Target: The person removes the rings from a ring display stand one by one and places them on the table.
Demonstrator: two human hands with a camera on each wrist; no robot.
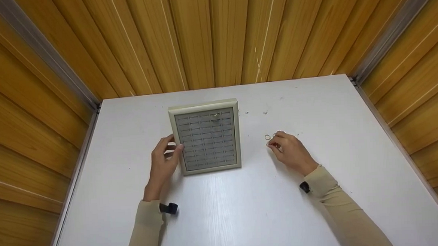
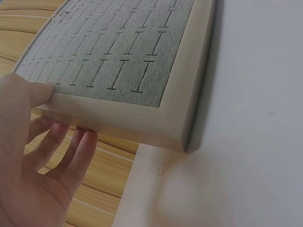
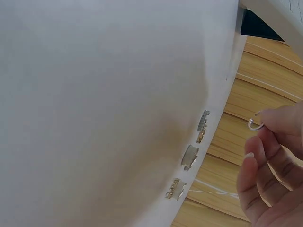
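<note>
Ring tray from right hand: the framed ring tray (image 1: pixel 237 137) lies to the left of the right hand (image 1: pixel 291 151), with a stretch of bare table (image 1: pixel 212 213) between them.
Tray's long axis: runs upward and away from the person, roughly crosswise to the line between the two hands; the slotted face is tilted toward the person. Whether its lower edge rests on the table, I cannot tell.
Nearer hand: the left hand (image 1: pixel 163 161), which is touching the tray; the right is apart from it.
Left hand: grips the tray's left side, thumb on the front of the frame, other fingers behind.
Right hand: pinches a pale, open-looking ring (image 3: pixel 255 128) at the fingertips, above the table.
Tray contents: grey padding cut with rows of slots; one seated ring (image 1: pixel 215 115) shows in the top row, right of centre.
Loose rings: several table rings (image 3: pixel 190 158) stand close together beside the right hand; farther off, near the tray's upper right, lie small shiny pieces (image 1: pixel 265 112), too small to make out.
</note>
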